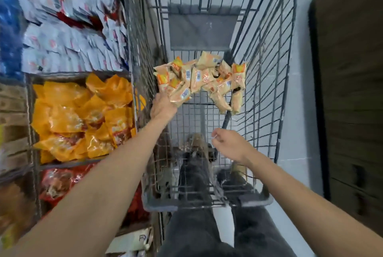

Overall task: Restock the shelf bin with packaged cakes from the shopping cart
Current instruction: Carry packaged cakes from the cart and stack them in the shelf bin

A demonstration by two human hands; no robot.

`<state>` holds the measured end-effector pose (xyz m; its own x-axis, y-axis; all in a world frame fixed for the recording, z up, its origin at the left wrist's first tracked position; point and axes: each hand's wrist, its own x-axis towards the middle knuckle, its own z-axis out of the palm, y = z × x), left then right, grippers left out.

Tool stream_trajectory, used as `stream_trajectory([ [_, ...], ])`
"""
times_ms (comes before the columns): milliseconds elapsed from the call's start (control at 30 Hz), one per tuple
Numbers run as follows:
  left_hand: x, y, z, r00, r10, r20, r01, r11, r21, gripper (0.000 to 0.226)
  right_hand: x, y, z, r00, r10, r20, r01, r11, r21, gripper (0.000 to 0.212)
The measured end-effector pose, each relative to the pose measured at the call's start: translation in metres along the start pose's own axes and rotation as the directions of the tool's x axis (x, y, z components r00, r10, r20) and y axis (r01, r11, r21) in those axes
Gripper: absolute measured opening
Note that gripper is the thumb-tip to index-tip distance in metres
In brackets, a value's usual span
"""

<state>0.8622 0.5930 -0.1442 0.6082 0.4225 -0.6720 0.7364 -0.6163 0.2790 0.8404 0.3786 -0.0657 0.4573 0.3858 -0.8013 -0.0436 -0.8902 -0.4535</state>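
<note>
Cart wall between cakes and bin.

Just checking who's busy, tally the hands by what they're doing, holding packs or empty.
Holding cake packs in the cart: 1, the left hand
Empty: 1, the right hand
Total: 2

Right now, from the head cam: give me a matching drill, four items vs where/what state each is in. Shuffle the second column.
Items:
1. left hand
2. right hand
3. packaged cakes
4. orange packets

States:
A. heaped in the shelf bin left of the cart
B. piled inside the shopping cart
C. at the pile's near edge, closing on a pack
D. hovering loosely curled, holding nothing

Pairs: 1-C, 2-D, 3-B, 4-A
</note>
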Motion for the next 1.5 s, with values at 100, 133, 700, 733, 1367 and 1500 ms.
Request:
stream_trajectory([
  [100,0.054,0.013,0.006,0.998,0.043,-0.052,-0.043,0.999,-0.004,0.052,0.031,0.005,-0.001,0.999,0.041,-0.006,-0.04,0.996,0.081,0.026],
  [133,0.073,0.019,0.008,0.996,0.043,-0.073,-0.044,0.999,-0.009,0.056,0.042,0.008,-0.002,0.999,0.05,-0.021,-0.047,0.993,0.108,0.026],
  [700,0.133,0.032,0.02,0.985,0.171,0.034,-0.137,0.638,0.758,0.038,0.067,0.027,0.004,0.997,0.046,-0.065,-0.024,0.952,0.304,0.019],
  [733,0.128,0.03,0.019,0.988,0.15,0.021,-0.117,0.666,0.736,0.037,0.066,0.028,0.003,0.996,0.057,-0.064,-0.033,0.947,0.32,0.021],
  [1367,-0.039,0.044,0.034,0.863,0.238,0.446,0.09,0.796,-0.598,0.024,0.048,0.034,-0.019,0.982,0.156,-0.106,0.004,0.544,0.839,0.027],
  [1500,0.0,0.047,0.047,0.97,0.119,0.21,-0.004,0.876,-0.482,0.014,0.052,0.037,-0.014,0.952,0.239,-0.194,0.031,0.552,0.833,0.017],
])
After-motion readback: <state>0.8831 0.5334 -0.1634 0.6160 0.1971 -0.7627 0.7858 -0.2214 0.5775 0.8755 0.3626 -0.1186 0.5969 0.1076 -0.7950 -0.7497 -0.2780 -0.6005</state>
